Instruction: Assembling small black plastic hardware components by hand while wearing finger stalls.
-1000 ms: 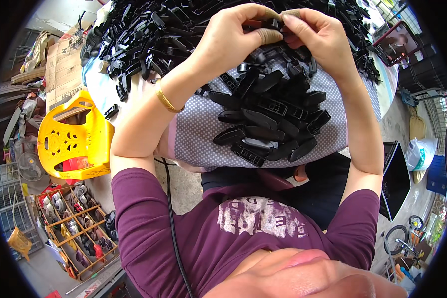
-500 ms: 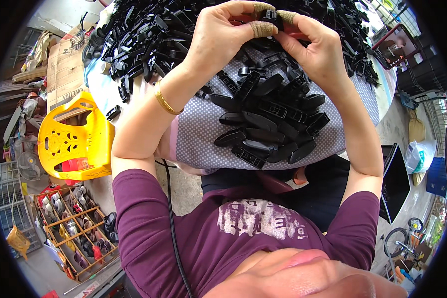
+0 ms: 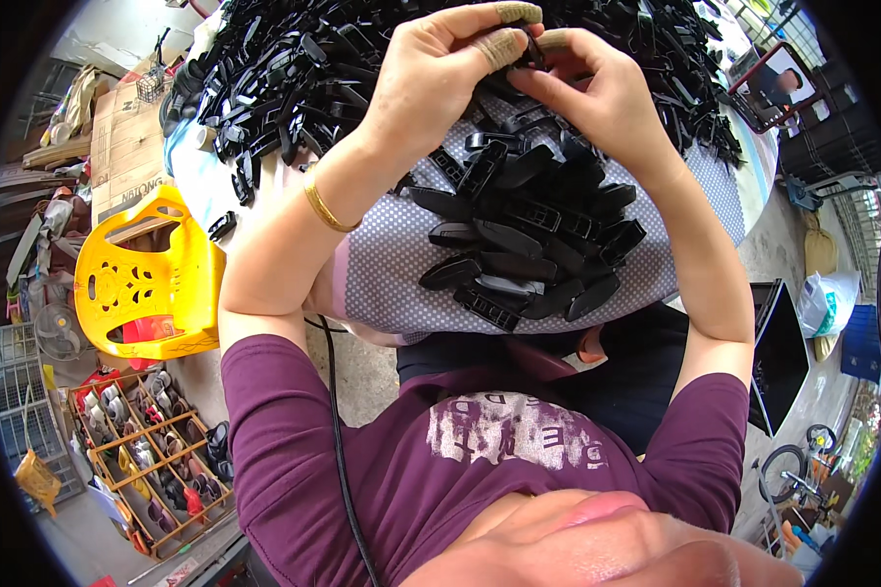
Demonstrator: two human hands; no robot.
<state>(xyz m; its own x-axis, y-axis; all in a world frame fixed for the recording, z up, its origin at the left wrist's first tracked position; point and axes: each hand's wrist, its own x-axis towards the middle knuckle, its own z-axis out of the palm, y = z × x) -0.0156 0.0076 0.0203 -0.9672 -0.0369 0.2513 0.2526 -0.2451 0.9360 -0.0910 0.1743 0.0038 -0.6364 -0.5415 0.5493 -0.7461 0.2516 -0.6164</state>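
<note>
Over the far side of the table, my left hand and my right hand meet at a small black plastic part. Both hands are closed on it with thumb and fingers, which hide most of its shape. Tan wraps cover the left thumb and forefinger and a right fingertip. Below my hands lies a small heap of elongated black plastic pieces, some smooth and rounded, others with slotted frames. A much larger pile of similar black pieces spreads behind and around my hands.
A dotted cloth covers the table. To the left stand a yellow plastic chair and a wooden rack of shoes. A phone-like screen is at the far right. A black cable hangs by my left arm.
My right hand has shifted slightly left and turned, its fingers curling closer round the black part. The left hand stays nearly in place, and the small heap looks unchanged.
</note>
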